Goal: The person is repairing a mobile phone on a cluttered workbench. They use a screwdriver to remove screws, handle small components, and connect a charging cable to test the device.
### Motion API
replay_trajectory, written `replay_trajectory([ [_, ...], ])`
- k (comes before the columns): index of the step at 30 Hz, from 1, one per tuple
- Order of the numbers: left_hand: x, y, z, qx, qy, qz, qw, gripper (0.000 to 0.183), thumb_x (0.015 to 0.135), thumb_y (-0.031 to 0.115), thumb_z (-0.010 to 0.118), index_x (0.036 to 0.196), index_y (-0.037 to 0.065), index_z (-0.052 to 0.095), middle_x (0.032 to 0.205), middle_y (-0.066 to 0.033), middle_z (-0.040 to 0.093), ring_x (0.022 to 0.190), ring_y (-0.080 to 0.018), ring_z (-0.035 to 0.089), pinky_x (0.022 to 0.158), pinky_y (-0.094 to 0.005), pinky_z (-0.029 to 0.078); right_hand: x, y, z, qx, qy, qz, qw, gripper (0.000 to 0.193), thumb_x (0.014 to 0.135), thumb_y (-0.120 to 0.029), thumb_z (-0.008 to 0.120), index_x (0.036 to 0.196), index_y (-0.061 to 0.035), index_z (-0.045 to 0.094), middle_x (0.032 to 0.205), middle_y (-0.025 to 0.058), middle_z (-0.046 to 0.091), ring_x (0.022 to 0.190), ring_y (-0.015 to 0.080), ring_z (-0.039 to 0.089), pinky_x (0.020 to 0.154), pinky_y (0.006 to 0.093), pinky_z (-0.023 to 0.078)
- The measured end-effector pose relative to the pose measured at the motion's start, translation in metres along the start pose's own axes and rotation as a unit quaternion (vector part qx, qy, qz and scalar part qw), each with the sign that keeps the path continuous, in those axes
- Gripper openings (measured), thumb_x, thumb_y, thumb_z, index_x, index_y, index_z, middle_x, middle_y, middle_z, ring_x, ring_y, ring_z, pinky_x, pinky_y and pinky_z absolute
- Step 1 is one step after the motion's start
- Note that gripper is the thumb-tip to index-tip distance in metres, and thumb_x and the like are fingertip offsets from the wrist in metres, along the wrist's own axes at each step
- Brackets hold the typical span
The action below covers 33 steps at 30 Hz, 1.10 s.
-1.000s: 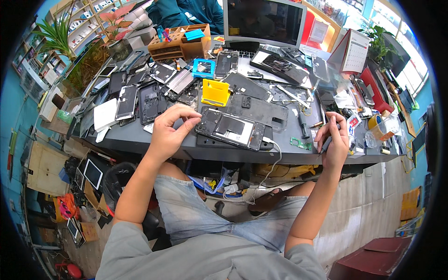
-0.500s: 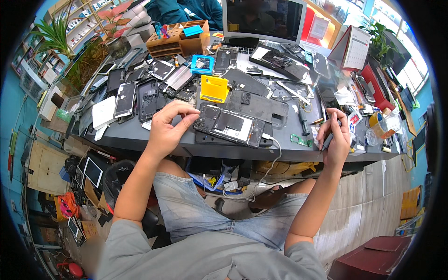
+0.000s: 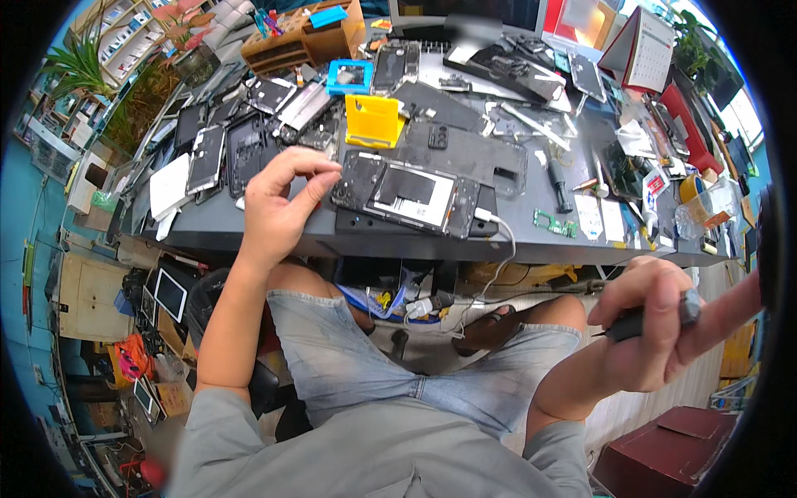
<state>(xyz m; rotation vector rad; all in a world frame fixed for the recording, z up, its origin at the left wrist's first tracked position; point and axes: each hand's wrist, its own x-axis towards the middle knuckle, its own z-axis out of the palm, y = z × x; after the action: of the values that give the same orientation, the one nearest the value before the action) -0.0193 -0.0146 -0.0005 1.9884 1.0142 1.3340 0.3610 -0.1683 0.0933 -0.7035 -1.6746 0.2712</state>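
An opened phone (image 3: pixel 407 192), its back cover off and battery showing, lies at the middle of the desk's near edge with a white cable (image 3: pixel 498 220) plugged into its right end. By the phone's left end, my left hand (image 3: pixel 282 203) is closed in a pinch; whatever sits between the fingertips is too small to make out. My right hand (image 3: pixel 643 328) is raised off the desk on the right, its fingers wrapped round a dark screwdriver (image 3: pixel 628 324). One finger stretches toward the right rim of the picture. Behind the phone lies a loose back cover (image 3: pixel 486 162).
A yellow phone stand (image 3: pixel 371 123) rises behind the phone. Dismantled phones (image 3: pixel 206 158) crowd the left. To the right lie a dark-handled tool (image 3: pixel 558 184) and a green circuit board (image 3: pixel 554 222). A wooden organizer (image 3: pixel 299 46) and a desk calendar (image 3: pixel 639 50) stand farther back.
My right hand has moved right, up and closer to me, away from the desk, with the screwdriver still in it. The left hand keeps its pinch by the phone. The whole view has shifted slightly.
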Motion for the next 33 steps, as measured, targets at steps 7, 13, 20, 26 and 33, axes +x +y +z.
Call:
replay_trajectory([
  [7, 0.0, 0.001, 0.002, 0.007, 0.002, 0.003, 1.0, 0.013, 0.102, 0.001, 0.084, 0.116, 0.0, 0.084, 0.112, -0.0074, 0.08, 0.099, -0.0136, 0.071, 0.09, -0.029, 0.057, -0.018, -0.014, -0.002, -0.066, -0.051, 0.02, 0.996, 0.042, 0.112, -0.022, 0.04, 0.078, -0.0093, 0.06, 0.058, 0.0018, 0.059, 0.042, 0.0141, 0.04, 0.046, 0.034, 0.03],
  [13, 0.002, 0.0, -0.001, 0.038, 0.005, 0.04, 0.998, 0.013, 0.102, 0.002, 0.084, 0.116, 0.0, 0.084, 0.112, -0.0074, 0.08, 0.099, -0.0136, 0.072, 0.091, -0.0289, 0.057, -0.027, -0.013, -0.028, -0.034, -0.11, 0.023, 0.993, 0.035, 0.11, -0.018, 0.044, 0.082, -0.0068, 0.062, 0.062, 0.0013, 0.061, 0.046, 0.0145, 0.047, 0.047, 0.0347, 0.032],
  [20, 0.004, -0.004, 0.002, 0.025, -0.003, 0.041, 0.999, 0.011, 0.101, 0.001, 0.085, 0.112, -0.001, 0.084, 0.111, -0.0081, 0.081, 0.103, -0.0169, 0.074, 0.095, -0.031, 0.057, -0.037, 0.001, 0.02, -0.008, 0.122, -0.025, 0.992, 0.064, 0.113, -0.009, 0.044, 0.173, 0.0009, 0.025, 0.065, 0.0097, 0.066, 0.046, 0.0117, 0.048, 0.048, 0.0311, 0.035],
  [26, 0.002, 0.001, -0.002, 0.026, 0.009, 0.034, 0.999, 0.012, 0.099, 0.004, 0.086, 0.111, 0.0, 0.084, 0.107, -0.0061, 0.081, 0.092, -0.015, 0.072, 0.088, -0.0316, 0.057, -0.083, 0.054, 0.042, 0.08, 0.099, 0.233, 0.964, 0.057, 0.118, -0.007, 0.054, 0.173, 0.0047, 0.042, 0.07, 0.0066, 0.07, 0.055, 0.0105, 0.06, 0.055, 0.0248, 0.045],
  [33, 0.005, 0.001, -0.002, 0.012, 0.006, 0.023, 1.0, 0.011, 0.1, 0.005, 0.086, 0.11, 0.001, 0.084, 0.106, -0.0062, 0.08, 0.089, -0.0156, 0.069, 0.086, -0.0318, 0.057, -0.053, 0.105, 0.025, 0.065, 0.156, 0.243, 0.955, 0.042, 0.124, -0.021, 0.052, 0.161, 0.0012, 0.055, 0.069, 0.0064, 0.067, 0.062, 0.0115, 0.062, 0.063, 0.0265, 0.049],
])
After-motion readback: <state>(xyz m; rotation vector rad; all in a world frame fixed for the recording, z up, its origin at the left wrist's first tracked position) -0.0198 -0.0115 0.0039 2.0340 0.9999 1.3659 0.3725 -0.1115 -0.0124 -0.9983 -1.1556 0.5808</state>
